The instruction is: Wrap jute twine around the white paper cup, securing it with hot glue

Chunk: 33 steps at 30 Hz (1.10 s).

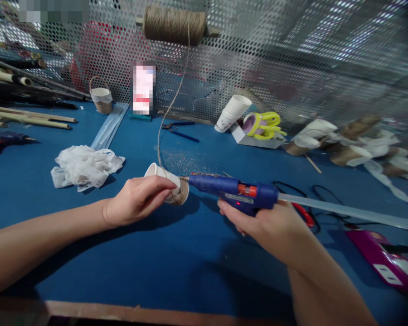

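My left hand is closed round a white paper cup held on its side, its base partly wound with brown twine. My right hand grips a blue hot glue gun whose nozzle touches the twine-wrapped base of the cup. A clear glue stick sticks out of the back of the gun to the right. A strand of twine runs from the cup up to a twine spool mounted on the perforated metal panel behind the table.
On the blue table: crumpled white plastic, clear glue sticks, small twine-wrapped basket cup, blue-handled pliers, stacked paper cups, yellow scissors, wrapped cups at right, a purple device, bamboo sticks at left.
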Motion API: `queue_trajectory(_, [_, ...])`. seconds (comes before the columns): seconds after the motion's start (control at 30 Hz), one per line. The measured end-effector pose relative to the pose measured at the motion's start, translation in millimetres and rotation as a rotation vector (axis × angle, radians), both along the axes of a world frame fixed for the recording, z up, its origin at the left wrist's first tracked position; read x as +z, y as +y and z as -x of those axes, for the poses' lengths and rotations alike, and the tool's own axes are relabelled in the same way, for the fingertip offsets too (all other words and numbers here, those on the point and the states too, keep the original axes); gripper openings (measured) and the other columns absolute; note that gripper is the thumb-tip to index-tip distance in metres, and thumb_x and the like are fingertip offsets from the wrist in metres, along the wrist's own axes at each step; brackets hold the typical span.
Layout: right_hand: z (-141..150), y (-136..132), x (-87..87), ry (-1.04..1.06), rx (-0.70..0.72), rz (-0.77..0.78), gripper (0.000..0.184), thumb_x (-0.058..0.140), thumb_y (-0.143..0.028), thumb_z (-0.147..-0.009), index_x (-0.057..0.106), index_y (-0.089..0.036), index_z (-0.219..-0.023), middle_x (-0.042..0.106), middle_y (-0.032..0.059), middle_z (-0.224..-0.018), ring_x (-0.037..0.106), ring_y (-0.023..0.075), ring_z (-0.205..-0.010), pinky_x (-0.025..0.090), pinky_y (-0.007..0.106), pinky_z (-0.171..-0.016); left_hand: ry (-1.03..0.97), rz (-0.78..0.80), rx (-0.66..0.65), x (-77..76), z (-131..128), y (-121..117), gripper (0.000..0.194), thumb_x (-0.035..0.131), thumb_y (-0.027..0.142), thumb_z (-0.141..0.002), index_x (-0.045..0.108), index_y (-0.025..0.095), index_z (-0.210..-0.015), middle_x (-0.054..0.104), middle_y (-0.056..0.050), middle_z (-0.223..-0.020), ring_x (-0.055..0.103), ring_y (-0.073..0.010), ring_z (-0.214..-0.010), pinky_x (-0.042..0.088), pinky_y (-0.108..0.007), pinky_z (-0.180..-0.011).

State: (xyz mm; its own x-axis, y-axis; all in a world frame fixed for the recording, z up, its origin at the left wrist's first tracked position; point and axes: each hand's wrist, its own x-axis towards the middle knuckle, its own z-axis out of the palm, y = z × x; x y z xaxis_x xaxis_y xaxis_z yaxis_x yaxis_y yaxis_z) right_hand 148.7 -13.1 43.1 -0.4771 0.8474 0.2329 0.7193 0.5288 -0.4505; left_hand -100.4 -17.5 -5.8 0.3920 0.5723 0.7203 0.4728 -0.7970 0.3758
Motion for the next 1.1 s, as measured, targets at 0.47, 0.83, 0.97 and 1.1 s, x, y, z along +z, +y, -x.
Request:
queue_trajectory(0.47, [2.6, 9.9, 4.2, 0.366, -0.135, 0.499, 0.026, 0.059, -0.042, -0.078, 0.059, -0.021, -0.064, 0.048, -0.0057, -0.039, 0.047, 0.0103, -0.037, 0.043, 0.025, -0.043, -0.073, 0.12, 0.053, -3.4, 0.8, 3.5, 0.012, 0.042, 0.015, -0.089, 0.053, 0.014, -0.095, 0.06, 0.002, -0.06, 0.05, -0.0054, -0.045, 0.04, -0.014, -0.044])
queue_trajectory(0.83, [-26.0, 94.5, -23.1, 0.346, -0.578, 0.334, 0.029, 0.058, -0.04, -0.077, 0.055, -0.017, -0.06, 0.055, 0.0015, -0.055, 0.048, 0.0094, -0.044, 0.041, 0.025, -0.043, -0.171, 0.225, 0.074, -3.3, -0.4, 5.9, 0.012, 0.044, 0.014, -0.087, 0.054, 0.013, -0.092, 0.051, 0.007, -0.054, 0.037, -0.0034, -0.039, 0.033, -0.014, -0.041])
queue_trajectory(0.97, [-33.9, 122.5, -33.9, 0.196, -0.646, 0.277, 0.032, 0.056, -0.038, -0.079, 0.052, -0.019, -0.053, 0.052, 0.0019, -0.048, 0.047, 0.0115, -0.041, 0.038, 0.027, -0.043, -0.158, 0.223, 0.054, -5.7, -0.4, 4.6, 0.012, 0.043, 0.015, -0.088, 0.054, 0.014, -0.094, 0.044, 0.009, -0.05, 0.036, -0.004, -0.038, 0.032, -0.015, -0.04])
queue_trajectory(1.1, [-36.6, 139.2, -39.1, 0.029, -0.696, 0.181, 0.041, 0.058, -0.035, -0.078, 0.044, -0.022, -0.042, 0.045, 0.0016, -0.04, 0.046, 0.0142, -0.043, 0.032, 0.029, -0.046, -0.155, 0.234, 0.047, -7.3, -0.4, 4.0, 0.012, 0.043, 0.017, -0.089, 0.053, 0.015, -0.095, 0.041, 0.01, -0.048, 0.035, -0.005, -0.038, 0.032, -0.016, -0.041])
